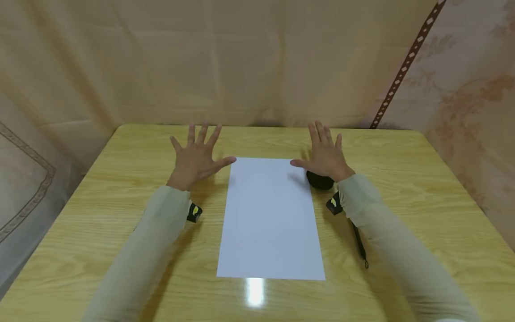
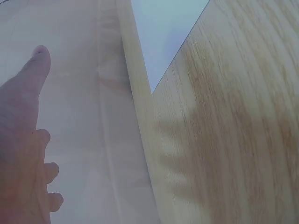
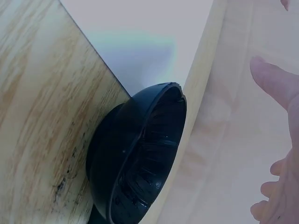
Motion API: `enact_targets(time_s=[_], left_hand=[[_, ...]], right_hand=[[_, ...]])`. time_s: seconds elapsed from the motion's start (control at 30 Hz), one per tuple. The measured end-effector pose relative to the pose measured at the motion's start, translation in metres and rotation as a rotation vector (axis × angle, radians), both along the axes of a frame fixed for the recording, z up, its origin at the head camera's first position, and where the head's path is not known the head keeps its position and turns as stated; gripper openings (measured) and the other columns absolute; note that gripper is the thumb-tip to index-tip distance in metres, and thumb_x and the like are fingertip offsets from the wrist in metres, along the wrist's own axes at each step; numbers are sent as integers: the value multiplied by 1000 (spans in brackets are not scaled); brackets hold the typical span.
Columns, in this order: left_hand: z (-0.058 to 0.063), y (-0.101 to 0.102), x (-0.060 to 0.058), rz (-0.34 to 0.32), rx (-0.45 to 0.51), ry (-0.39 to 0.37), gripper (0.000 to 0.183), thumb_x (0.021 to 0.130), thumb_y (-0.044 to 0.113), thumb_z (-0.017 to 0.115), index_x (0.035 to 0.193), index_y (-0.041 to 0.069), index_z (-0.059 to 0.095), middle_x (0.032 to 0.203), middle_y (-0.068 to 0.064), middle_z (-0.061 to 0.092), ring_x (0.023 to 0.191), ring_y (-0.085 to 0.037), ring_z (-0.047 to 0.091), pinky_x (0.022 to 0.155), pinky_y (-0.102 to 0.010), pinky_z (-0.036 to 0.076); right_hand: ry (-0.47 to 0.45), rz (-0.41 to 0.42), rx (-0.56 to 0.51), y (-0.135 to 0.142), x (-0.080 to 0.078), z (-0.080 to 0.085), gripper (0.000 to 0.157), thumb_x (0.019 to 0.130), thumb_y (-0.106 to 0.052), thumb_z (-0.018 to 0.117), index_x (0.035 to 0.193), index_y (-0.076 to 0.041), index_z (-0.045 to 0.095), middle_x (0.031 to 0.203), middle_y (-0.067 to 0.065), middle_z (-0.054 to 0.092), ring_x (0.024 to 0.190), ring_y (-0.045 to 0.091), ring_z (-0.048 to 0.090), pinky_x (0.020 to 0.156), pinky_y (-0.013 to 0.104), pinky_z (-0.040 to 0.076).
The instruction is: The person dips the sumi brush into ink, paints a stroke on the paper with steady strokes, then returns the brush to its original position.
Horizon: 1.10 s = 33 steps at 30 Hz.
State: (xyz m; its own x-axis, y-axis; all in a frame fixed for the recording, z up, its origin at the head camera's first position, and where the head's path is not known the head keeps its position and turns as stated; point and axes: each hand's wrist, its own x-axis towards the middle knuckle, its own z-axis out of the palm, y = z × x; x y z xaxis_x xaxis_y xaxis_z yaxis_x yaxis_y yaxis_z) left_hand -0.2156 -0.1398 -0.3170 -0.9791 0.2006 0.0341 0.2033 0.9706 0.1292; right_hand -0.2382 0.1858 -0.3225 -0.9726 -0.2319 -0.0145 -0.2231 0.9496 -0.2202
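Observation:
A blank white sheet of paper [image 1: 270, 219] lies flat on the wooden table. My left hand [image 1: 195, 161] hovers with spread fingers by the sheet's far left corner, its thumb pointing toward that corner. My right hand [image 1: 327, 156] is raised near the far right corner, fingers extended and thumb out to the left. Below the right hand stands a small black bowl [image 3: 135, 154], glossy and ribbed inside; in the head view the hand partly covers it. A thin black stick-like item with a small loop at its end [image 1: 359, 241] lies beside the right forearm, partly hidden by the sleeve. Both hands hold nothing.
The light wooden table [image 1: 100, 214] ends at a beige curtain [image 1: 241, 62] along its far edge. Patterned cloth [image 1: 466, 89] hangs at the right. Black marks [image 3: 63, 182] spot the table beside the bowl. Each wrist wears a small black device [image 1: 195, 212].

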Motion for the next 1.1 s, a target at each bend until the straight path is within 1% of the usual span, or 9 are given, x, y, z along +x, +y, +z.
enact_targets(time_s=[0.27, 0.4, 0.53, 0.6, 0.7, 0.8, 0.87, 1.0, 1.1], left_hand=[[0, 3, -2, -20, -4, -14, 97, 83, 75, 43, 155, 27, 0, 162, -10, -4, 146, -40, -7, 100, -79, 0], [1, 4, -1, -37, 12, -25, 98, 83, 76, 44, 154, 27, -2, 162, -7, -8, 146, -39, -9, 99, -80, 0], [1, 2, 3, -51, 32, -51, 101, 82, 76, 46, 154, 26, -3, 161, -4, -13, 147, -40, -8, 99, -80, 1], [1, -1, 7, -58, 43, -65, 101, 82, 76, 45, 155, 26, -2, 161, -4, -12, 147, -39, -7, 100, -80, 1], [3, -8, 17, -69, 56, -92, 99, 82, 77, 43, 155, 25, -2, 162, -6, -10, 147, -39, -6, 100, -79, 1], [5, -13, 28, -90, 60, -122, 99, 83, 77, 42, 155, 24, -2, 162, -8, -8, 146, -41, -6, 100, -79, 1], [4, -13, 34, -113, 52, -151, 100, 83, 76, 43, 155, 24, -2, 162, -8, -9, 146, -42, -5, 100, -79, 1], [-6, -7, 42, -173, 57, -221, 98, 84, 71, 49, 155, 23, 2, 162, -8, -5, 147, -40, -2, 103, -76, 3], [-17, 0, 49, -235, 70, -272, 96, 85, 68, 51, 155, 21, 6, 162, -9, -1, 147, -40, 1, 105, -74, 6]], right_hand=[[-15, 17, -5, 8, 2, 7, 115, 81, -61, 63, 153, -11, -12, 161, 14, -10, 146, 40, -6, 110, 67, -6], [6, 34, -19, 16, 7, 13, 114, 81, -58, 65, 153, -12, -10, 161, 14, -8, 147, 39, -3, 111, 66, -5], [37, 77, -25, 28, 15, 17, 111, 82, -54, 67, 154, -13, -8, 161, 12, -7, 148, 36, -1, 112, 65, -2], [64, 107, -34, 33, 18, 18, 109, 83, -49, 68, 154, -12, -6, 161, 12, -6, 147, 36, 0, 111, 66, -1], [124, 152, -36, 39, 25, 17, 105, 84, -42, 70, 154, -9, -1, 160, 16, -1, 147, 39, 2, 110, 69, 2], [169, 175, -17, 44, 33, 15, 100, 85, -36, 71, 154, -8, 4, 159, 20, 4, 145, 41, 7, 108, 70, 7], [189, 175, -3, 50, 39, 14, 97, 85, -31, 71, 153, -6, 7, 158, 21, 8, 144, 43, 11, 108, 70, 10], [214, 165, -16, 65, 54, 14, 86, 86, -15, 68, 152, -3, 13, 156, 24, 13, 141, 45, 19, 106, 70, 15], [236, 180, -47, 76, 63, 14, 83, 83, -2, 65, 150, 0, 17, 154, 26, 17, 137, 47, 24, 104, 71, 19]])
